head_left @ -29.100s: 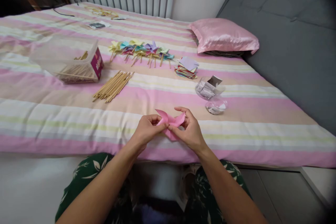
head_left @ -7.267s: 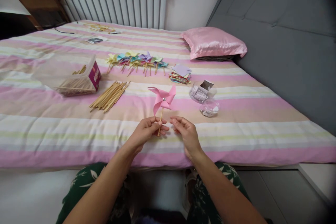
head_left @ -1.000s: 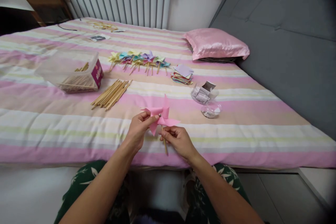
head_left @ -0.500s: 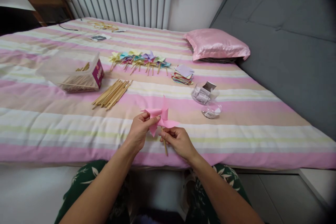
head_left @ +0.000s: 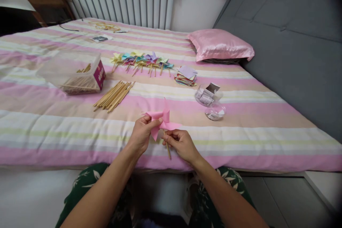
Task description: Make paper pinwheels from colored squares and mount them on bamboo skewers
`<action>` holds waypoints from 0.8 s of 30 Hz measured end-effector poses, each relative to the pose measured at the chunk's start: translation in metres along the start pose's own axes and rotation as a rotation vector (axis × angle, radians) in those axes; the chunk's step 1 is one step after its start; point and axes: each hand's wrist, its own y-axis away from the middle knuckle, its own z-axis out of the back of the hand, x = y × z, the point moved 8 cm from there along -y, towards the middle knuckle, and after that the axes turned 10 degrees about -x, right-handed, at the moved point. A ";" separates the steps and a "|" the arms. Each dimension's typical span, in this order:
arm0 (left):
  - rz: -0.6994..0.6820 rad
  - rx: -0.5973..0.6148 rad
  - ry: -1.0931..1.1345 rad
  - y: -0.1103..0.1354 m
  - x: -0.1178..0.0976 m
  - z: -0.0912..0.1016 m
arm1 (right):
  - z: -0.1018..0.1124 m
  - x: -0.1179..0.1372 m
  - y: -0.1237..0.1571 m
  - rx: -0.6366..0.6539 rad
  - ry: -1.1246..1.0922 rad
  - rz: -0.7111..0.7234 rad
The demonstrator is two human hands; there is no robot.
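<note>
A pink paper pinwheel (head_left: 166,115) is held above the near edge of the bed. My left hand (head_left: 142,131) is closed on its blades, the thumb pressing close to the centre. Below the blades, my right hand (head_left: 181,144) pinches a thin wooden stick (head_left: 168,151) that slants down toward me. The stick's upper end is hidden behind the paper. Loose sticks (head_left: 114,96) lie in a bundle to the left of my hands. Farther back, several finished pinwheels (head_left: 140,60) in yellow, blue, purple and green rest in a row.
On the striped bed cover (head_left: 253,142) stands a clear plastic box (head_left: 72,78) holding more sticks. Right of centre are a stack of coloured paper (head_left: 185,76), a small clear tub (head_left: 207,96) and a round lid-like container (head_left: 215,111). A pink pillow (head_left: 221,45) lies by the grey headboard (head_left: 288,42).
The pink pinwheel's blades have shifted very slightly to the left. Both hands keep the same hold, and the other things are where they were.
</note>
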 end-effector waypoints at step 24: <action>-0.066 0.066 -0.148 0.006 -0.007 -0.004 | -0.001 -0.002 0.000 -0.006 -0.050 -0.047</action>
